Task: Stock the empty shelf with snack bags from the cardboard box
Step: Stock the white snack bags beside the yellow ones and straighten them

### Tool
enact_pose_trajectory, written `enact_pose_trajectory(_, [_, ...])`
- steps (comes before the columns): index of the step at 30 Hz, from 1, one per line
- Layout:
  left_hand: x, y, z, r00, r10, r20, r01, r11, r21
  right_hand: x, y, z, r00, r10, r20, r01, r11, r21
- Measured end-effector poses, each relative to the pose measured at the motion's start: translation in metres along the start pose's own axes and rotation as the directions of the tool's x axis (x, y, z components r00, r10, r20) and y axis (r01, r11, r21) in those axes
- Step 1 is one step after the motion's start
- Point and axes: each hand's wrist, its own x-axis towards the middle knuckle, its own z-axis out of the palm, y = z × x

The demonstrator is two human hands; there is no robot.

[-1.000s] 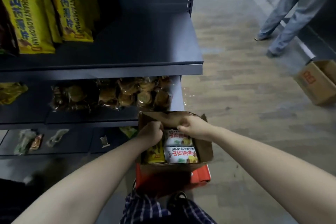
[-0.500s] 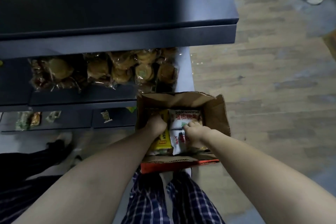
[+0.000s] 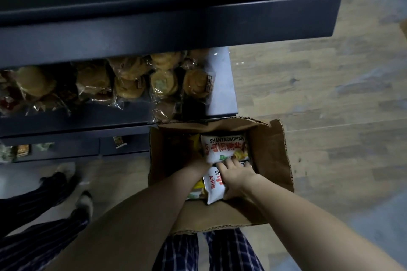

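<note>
Now: both forearms reach down into box (image 3: pixel 272 160), open-topped, flaps up, standing just ahead of the wearer's checked trousers (image 3: pixel 229 251). Right hand (image 3: pixel 236 177) lies on lower bag (image 3: pixel 214 190), white with red print; fingers (image 3: pixel 224 166) curled over its far edge, thumb at its near edge, grasping it. Lower bag tilted, near corner raised toward the box's near wall. Upper bag (image 3: pixel 224 146), same white pack, lies at the far end of the box, touching the right fingertips. Yellow bag (image 3: pixel 198 185) wedged just left of lower bag, partly under the left forearm. Left hand (image 3: pixel 198 166) deep in the box's left half, in shadow; cannot tell whether its fingers are clenched or released, or what they touch

Box's far flap just beside the corner of middle shelf (image 3: pixel 222 86), which carries clear-wrapped pastries (image 3: pixel 130 81) in a row. Top shelf (image 3: pixel 154 28) dark, overhanging them. Bottom shelf (image 3: pixel 66 147) holds a few small packets (image 3: pixel 120 139). Wood floor (image 3: pixel 330 86) to the right. Another person's striped trouser legs (image 3: pixel 44 193) at left, near the bottom shelf
</note>
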Motion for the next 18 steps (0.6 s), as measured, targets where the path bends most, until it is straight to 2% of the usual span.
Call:
enact_pose_trajectory(3, [0.045,-0.037,0.025,0.997,-0.076,-0.022,0.077,0.996,0.05,0.001,0.002,0.001,0.997,-0.019,-0.073,0.02,1.0,0.012])
enact_pose_trajectory(5, [0.011,-0.024,0.007,0.997,-0.066,-0.029,0.068,0.995,0.075,0.002,0.004,0.0,0.996,-0.02,-0.082,0.024,0.999,0.041])
enact_pose_trajectory(10, [-0.032,-0.009,-0.008,0.975,-0.028,-0.218,0.045,0.996,0.076,-0.004,0.003,-0.007,0.996,-0.044,-0.076,0.048,0.997,0.055])
enact_pose_trajectory(12, [-0.04,-0.009,-0.009,0.97,-0.028,-0.24,0.048,0.996,0.078,-0.008,0.005,-0.008,0.994,-0.048,-0.1,0.057,0.995,0.085])
enact_pose_trajectory(16, [-0.05,0.0,-0.018,0.969,-0.11,-0.222,0.09,0.991,-0.097,-0.02,0.009,-0.013,0.98,-0.021,-0.196,0.067,0.971,0.229])
enact_pose_trajectory(18, [-0.06,0.009,-0.027,0.97,-0.129,-0.208,0.089,0.977,-0.193,-0.028,0.01,-0.02,0.973,0.027,-0.229,0.066,0.919,0.389])
